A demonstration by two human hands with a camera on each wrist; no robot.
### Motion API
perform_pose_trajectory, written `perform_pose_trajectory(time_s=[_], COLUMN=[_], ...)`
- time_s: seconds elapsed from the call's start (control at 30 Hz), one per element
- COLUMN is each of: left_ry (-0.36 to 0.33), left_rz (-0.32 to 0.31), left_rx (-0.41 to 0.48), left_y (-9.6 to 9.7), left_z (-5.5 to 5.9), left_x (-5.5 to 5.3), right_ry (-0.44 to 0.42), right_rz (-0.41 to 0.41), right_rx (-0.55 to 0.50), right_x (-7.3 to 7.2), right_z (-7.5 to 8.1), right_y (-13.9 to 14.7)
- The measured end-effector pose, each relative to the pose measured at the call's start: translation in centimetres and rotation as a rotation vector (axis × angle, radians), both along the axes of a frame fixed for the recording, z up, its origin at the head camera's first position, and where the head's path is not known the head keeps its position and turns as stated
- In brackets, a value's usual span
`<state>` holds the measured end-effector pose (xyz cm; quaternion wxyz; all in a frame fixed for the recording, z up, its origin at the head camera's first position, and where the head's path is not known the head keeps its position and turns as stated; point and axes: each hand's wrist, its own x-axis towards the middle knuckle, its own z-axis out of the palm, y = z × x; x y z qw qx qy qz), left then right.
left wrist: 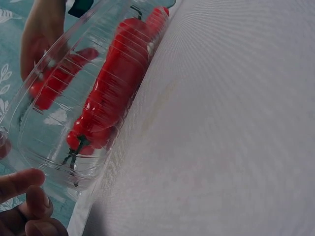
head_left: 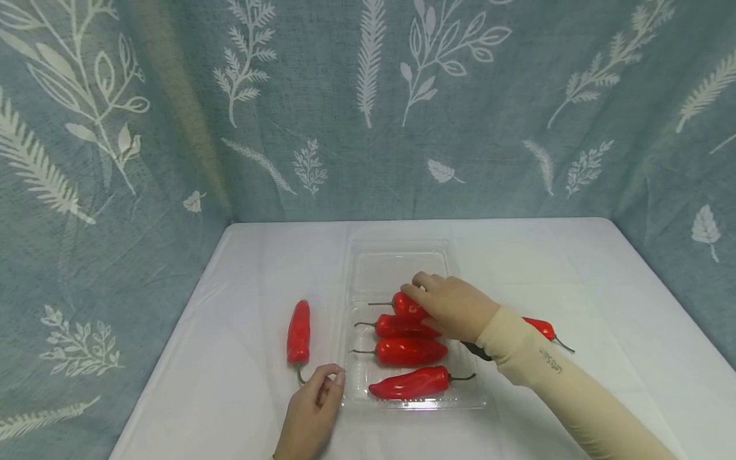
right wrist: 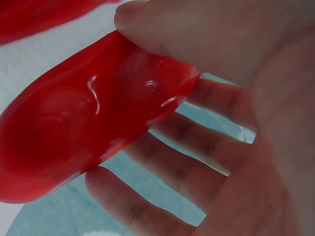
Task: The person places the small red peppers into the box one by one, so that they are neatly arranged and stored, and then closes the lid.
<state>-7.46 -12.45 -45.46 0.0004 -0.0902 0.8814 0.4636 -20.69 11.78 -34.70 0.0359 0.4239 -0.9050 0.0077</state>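
Note:
A clear plastic clamshell box [head_left: 358,383] lies unfolded on the table. Several red peppers lie in its near half: one long pepper [head_left: 409,383] has its stem to the right, and others, like this pepper [head_left: 411,351], have stems to the left. At the back of that row my right hand [head_left: 454,310] holds a red pepper [right wrist: 74,113] between thumb and fingers, its stem pointing left. My left hand [head_left: 313,409] rests beside the box's near left corner, fingers loosely curled; the left wrist view shows nothing between its fingers [left wrist: 29,184].
Left of the box a single red pepper [head_left: 298,332] lies on the white table [head_left: 241,383]. Another red pepper [head_left: 540,327] lies to the right, partly behind my right sleeve [head_left: 552,370]. A leaf-patterned curtain [head_left: 333,96] hangs behind the table and at both sides.

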Motion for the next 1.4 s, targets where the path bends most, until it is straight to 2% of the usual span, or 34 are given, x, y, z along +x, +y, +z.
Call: perform_pose_trajectory(time_s=[0.23,0.43,0.6,0.83,1.13,1.4], left_ry=[0.044,0.032,0.019,0.001,0.079,0.082], left_rz=[-0.008,-0.014,-0.015,-0.003,-0.008,-0.008], left_rx=[0.004,0.006,0.005,-0.01,0.004,-0.002], left_y=[-0.1,-0.1,0.0,0.1,-0.1,-0.1], left_z=[-0.1,0.0,0.0,0.1,-0.3,-0.2], left_x=[0.0,0.0,0.0,-0.1,0.0,0.0], right_ry=[-0.013,0.009,-0.004,-0.008,-0.011,-0.04], right_rz=[-0.007,0.03,0.01,-0.01,-0.019,-0.03], right_rx=[0.027,0.045,0.064,0.063,0.059,0.049], right_x=[0.0,-0.3,-0.3,-0.1,0.0,0.0], right_z=[-1.1,-2.5,-3.3,-3.6,-3.8,-3.6], right_y=[-0.9,-1.3,-1.4,-1.2,-1.0,-0.7])
